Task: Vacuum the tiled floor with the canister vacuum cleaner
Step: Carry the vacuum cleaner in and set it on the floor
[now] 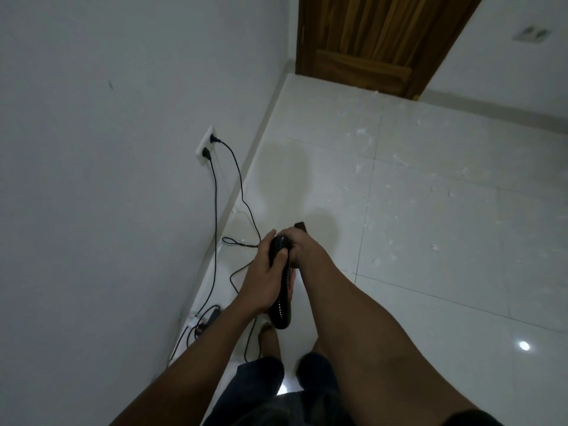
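A black ribbed vacuum hose (282,309) hangs between my arms at the centre of the view. My left hand (266,272) is wrapped around its upper end. My right hand (299,244) grips the same end from the other side, close against the left. A small dark red-brown piece (300,225) shows just past my right hand. The vacuum's canister and floor nozzle are hidden. White glossy floor tiles (430,272) spread to the right, scattered with small white scraps (435,248).
A white wall (107,149) runs along the left with an outlet (205,146) holding two black plugs. Their cords (236,176) trail to the floor and loop near my feet. A wooden door (378,38) stands closed at the far end.
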A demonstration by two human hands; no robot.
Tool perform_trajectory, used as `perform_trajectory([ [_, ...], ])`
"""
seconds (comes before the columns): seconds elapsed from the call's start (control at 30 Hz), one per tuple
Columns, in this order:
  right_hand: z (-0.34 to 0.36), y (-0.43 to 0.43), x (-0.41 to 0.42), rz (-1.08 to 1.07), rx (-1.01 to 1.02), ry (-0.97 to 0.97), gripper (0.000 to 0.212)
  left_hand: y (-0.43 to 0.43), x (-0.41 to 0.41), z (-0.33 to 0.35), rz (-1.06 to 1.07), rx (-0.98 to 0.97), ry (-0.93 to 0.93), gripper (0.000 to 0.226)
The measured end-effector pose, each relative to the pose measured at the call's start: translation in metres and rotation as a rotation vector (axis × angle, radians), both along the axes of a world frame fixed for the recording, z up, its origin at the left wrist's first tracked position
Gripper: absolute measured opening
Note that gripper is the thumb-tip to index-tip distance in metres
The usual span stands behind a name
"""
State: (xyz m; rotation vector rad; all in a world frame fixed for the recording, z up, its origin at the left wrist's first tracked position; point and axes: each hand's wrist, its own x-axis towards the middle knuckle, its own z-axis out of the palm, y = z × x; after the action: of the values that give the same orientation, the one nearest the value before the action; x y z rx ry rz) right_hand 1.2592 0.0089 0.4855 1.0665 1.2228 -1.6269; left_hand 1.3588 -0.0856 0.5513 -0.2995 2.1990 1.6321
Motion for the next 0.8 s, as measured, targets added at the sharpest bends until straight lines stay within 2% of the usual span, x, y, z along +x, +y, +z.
perform_trajectory([
  [0.13, -0.027, 0.009, 0.004, 0.214, 0.109, 0.023, 0.021, 0.007, 0.015, -0.006, 0.024, 0.017, -0.073, 0.039],
  [0.27, -0.029, 0.026, 0.017, 0.421, 0.165, -0.029, 0.028, 0.019, 0.023, -0.005, -0.006, 0.078, -0.200, 0.034],
  [0.33, -0.032, 0.034, 0.020, 0.562, 0.187, -0.045, 0.031, 0.023, 0.026, -0.006, -0.035, 0.097, -0.312, 0.041],
  [0.43, -0.041, 0.044, 0.026, 0.641, 0.193, -0.069, 0.024, 0.033, 0.035, -0.017, -0.084, 0.062, -0.426, 0.062],
  [0.53, -0.058, 0.050, 0.031, 0.696, 0.228, -0.049, 0.032, 0.042, 0.045, -0.029, -0.044, -0.037, -0.455, 0.059],
  [0.67, -0.068, 0.064, 0.039, 0.609, 0.263, -0.016, 0.029, 0.046, 0.043, -0.039, -0.069, -0.055, -0.449, 0.039],
  [0.8, -0.077, 0.070, 0.055, 0.198, 0.165, 0.009, 0.031, 0.055, 0.040, -0.045, 0.007, -0.021, -0.468, 0.024],
])
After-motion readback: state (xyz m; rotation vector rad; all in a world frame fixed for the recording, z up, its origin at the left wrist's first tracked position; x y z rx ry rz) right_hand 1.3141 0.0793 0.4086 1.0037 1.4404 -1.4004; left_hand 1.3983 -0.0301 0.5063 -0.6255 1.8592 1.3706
